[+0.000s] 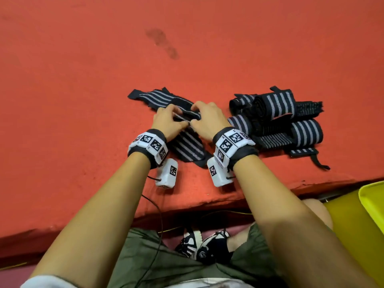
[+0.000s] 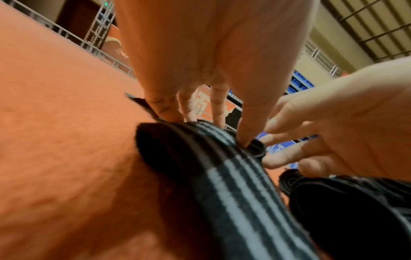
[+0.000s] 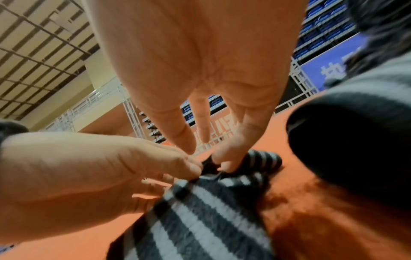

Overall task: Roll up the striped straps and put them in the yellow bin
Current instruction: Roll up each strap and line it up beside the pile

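A black strap with grey stripes (image 1: 190, 147) lies on the red mat (image 1: 83, 100), running from near the wrists toward the far left. My left hand (image 1: 169, 119) and right hand (image 1: 207, 119) meet over its middle, and both pinch a small rolled fold of the strap (image 2: 255, 149) between fingertips and thumbs. The strap (image 3: 200, 216) runs under the right wrist camera toward that fold. A pile of several other striped straps (image 1: 276, 119) lies just right of the right hand. A corner of the yellow bin (image 1: 372, 206) shows at the lower right, below the mat's edge.
The mat's front edge (image 1: 187, 204) runs just behind my wrists. A dark stain (image 1: 162, 42) marks the mat farther out. My knees, shoes and a cable lie below the edge. Railings and blue seats show far behind in the wrist views.
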The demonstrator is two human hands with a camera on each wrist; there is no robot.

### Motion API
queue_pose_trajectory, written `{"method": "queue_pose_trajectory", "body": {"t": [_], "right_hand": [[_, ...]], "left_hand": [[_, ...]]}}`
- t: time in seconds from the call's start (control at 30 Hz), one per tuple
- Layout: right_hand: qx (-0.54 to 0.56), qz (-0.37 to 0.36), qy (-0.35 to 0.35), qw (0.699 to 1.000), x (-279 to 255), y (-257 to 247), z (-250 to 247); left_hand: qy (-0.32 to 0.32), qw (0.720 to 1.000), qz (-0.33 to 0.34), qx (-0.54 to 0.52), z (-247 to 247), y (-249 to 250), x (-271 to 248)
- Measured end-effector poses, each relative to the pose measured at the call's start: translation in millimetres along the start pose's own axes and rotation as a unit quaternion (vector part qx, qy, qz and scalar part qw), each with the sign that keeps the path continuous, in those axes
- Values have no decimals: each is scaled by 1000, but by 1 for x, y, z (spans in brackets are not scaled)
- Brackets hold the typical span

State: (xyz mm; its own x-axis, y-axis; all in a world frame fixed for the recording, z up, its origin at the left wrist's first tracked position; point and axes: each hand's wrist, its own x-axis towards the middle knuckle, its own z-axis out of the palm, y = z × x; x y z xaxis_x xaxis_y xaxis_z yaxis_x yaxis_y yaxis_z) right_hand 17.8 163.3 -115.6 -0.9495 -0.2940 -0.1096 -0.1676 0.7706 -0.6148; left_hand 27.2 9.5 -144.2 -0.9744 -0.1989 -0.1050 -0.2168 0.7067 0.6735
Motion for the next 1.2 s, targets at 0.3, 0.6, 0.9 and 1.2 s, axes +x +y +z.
{"method": "queue_pose_trajectory", "body": {"t": [0.3,0.6,0.9,1.2], "right_hand": [[-74,28,-61,995,52,-15,42],[-57,56,-29,996,60,-14,46],[18,2,-32,999,31,-7,61],[49,-24,-41,998,25,-4,60]], "left_hand": [[-3,999,-21,32,-6,-26,0],[-7,998,-66,-13,-3,-32,-4],[-9,999,-28,-29,-7,-47,-18],[-27,994,-95,-48,-10,-50,-15]]}}
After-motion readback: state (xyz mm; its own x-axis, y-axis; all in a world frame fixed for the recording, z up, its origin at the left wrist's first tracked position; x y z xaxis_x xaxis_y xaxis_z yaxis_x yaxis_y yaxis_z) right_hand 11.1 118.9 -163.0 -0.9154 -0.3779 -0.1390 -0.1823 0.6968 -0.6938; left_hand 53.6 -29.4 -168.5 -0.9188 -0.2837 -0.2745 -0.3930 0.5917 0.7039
